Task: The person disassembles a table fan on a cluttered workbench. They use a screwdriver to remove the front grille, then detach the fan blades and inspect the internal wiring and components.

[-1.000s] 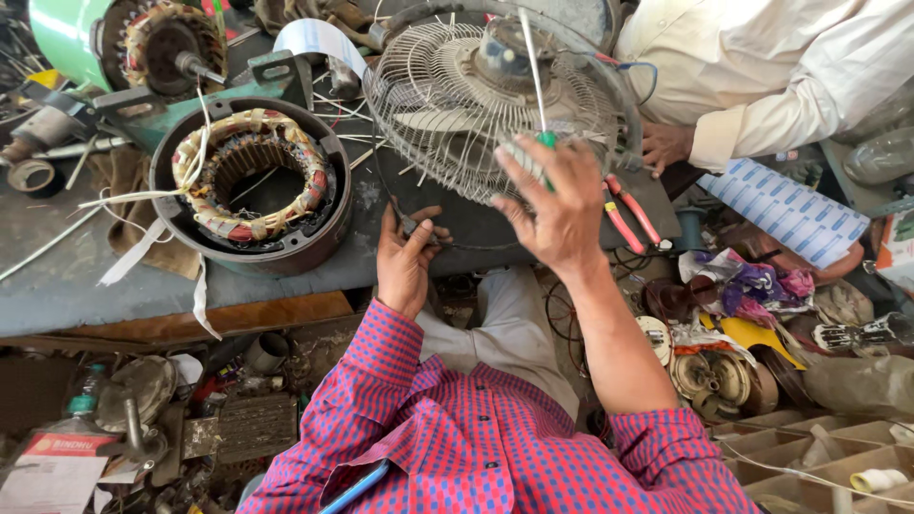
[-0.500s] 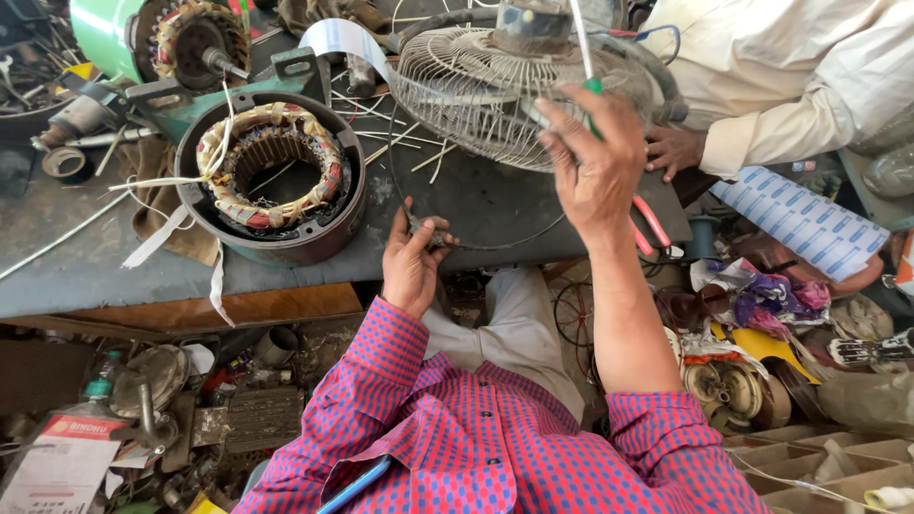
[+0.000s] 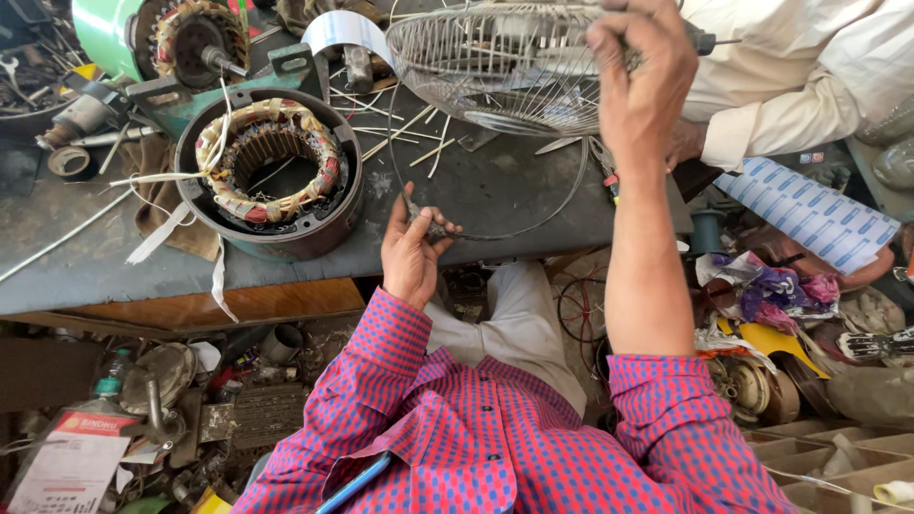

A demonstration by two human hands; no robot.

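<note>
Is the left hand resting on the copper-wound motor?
No, the left hand pinches a thin wire on the bench, apart from the motor.

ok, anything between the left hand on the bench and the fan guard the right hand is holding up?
Nothing visible. The left hand rests at the bench edge, pinching a thin wire ring. Only bare bench top and that ring lie between it and the fan guard under the right hand.

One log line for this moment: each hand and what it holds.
left hand: pinching wire ring on bench | right hand: raised, gripping fan guard | co-worker's hand: beside guard
</note>
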